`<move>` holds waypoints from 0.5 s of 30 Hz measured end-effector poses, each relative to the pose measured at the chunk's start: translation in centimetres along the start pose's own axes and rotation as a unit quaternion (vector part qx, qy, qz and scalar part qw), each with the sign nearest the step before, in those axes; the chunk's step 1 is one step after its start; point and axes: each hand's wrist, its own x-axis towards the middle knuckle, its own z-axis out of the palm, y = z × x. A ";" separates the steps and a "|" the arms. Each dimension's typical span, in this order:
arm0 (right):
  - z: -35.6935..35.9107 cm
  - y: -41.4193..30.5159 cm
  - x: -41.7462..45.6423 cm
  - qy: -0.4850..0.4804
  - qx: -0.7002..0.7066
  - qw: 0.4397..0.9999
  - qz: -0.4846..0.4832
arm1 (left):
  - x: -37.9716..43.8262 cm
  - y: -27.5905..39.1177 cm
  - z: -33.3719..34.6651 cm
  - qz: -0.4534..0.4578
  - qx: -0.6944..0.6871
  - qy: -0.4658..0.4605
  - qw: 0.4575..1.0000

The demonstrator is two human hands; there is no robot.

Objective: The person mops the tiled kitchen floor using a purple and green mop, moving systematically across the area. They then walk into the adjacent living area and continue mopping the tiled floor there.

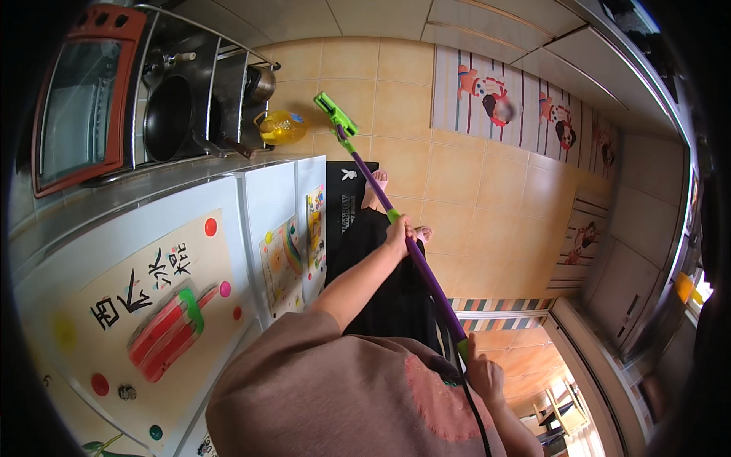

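Both my hands are on a purple-and-green mop (371,178) that runs slantwise across the view. My left hand (401,233) wraps the purple pole just below a green collar, near mid-length. Higher up, beside my shirt, my right hand (484,372) holds the pole's green upper end. The narrow green mop head (336,114) is out over the tiled floor (400,114); I cannot tell whether it touches. Close to its left is a plastic bottle of yellow oil (282,127).
A metal rack (211,85) at the left holds a black wok (169,119), pots and a red oven (80,103). The white refrigerator (268,200) stands along my left side. A black mat (345,194) lies by my feet; patterned mats (485,94) line the cabinets (605,63).
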 end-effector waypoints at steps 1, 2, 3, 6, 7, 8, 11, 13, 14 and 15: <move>0.3 -0.1 1.6 0.026 0.034 0.999 -0.021 | 0.1 0.9 -0.5 0.043 0.024 -0.015 0.999; 1.5 -0.3 3.3 0.051 0.068 0.995 -0.042 | 1.2 3.0 -0.5 0.027 0.028 0.024 0.999; 2.4 -0.8 5.1 0.072 0.089 0.991 -0.065 | 3.1 5.5 0.1 0.017 0.028 0.053 0.998; -0.3 -1.8 8.6 0.106 0.257 0.953 -0.117 | 6.7 10.1 0.3 0.208 0.098 0.046 0.972; -1.7 -2.3 9.6 0.107 0.332 0.929 -0.124 | 6.8 11.5 1.3 0.192 0.137 0.071 0.969; -2.8 -2.5 10.6 0.111 0.394 0.902 -0.138 | 6.8 12.5 2.4 0.215 0.163 0.100 0.958; -6.5 -4.3 14.0 -0.008 0.459 0.881 -0.115 | 6.8 16.6 4.7 0.246 0.222 0.155 0.931; -6.4 -5.8 18.0 -0.069 0.481 0.866 -0.116 | 7.8 20.5 4.2 0.261 0.275 0.215 0.900; -6.3 -6.8 19.9 -0.043 0.482 0.860 -0.160 | 8.8 22.1 3.4 0.288 0.288 0.222 0.886; -6.1 -7.5 21.7 -0.009 0.486 0.853 -0.191 | 9.0 23.2 4.2 0.272 0.321 0.247 0.873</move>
